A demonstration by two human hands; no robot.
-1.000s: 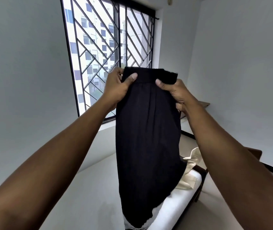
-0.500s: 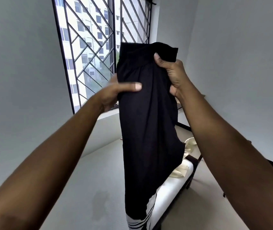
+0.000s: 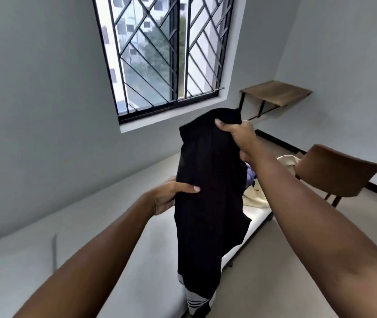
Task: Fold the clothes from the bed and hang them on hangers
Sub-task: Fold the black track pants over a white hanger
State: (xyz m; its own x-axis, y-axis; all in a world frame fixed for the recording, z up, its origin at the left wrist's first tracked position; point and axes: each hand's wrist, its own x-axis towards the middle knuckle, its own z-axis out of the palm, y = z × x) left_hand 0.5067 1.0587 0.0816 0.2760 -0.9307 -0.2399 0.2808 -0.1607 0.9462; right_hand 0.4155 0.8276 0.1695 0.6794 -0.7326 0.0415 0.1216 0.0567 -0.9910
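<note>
Two hands hold one black garment (image 3: 208, 203) in the middle of the frame, hanging long and limp above the bed (image 3: 91, 226). The right hand (image 3: 240, 138), higher up at centre right, grips the bunched top edge, thumb laid over the front of the soft, matte cloth. The left hand (image 3: 164, 198), lower at centre left, clasps the garment's left edge about halfway down, thumb flat across the front and fingers hidden behind. The hands are well apart, one above the other. White stripes (image 3: 196, 301) band the garment's bottom end at the lower centre.

The bed is a smooth, pale mattress running from the lower left toward the centre right. A crumpled cream cloth (image 3: 254, 198) and a bit of purple cloth (image 3: 249, 177) lie on its far end, just behind the garment. At the top, a window (image 3: 160, 53) carries a black metal grille of diagonal bars. A flat wooden shelf (image 3: 276, 92) sits at the upper right, and a curved brown chair (image 3: 336, 171) back at the right.
</note>
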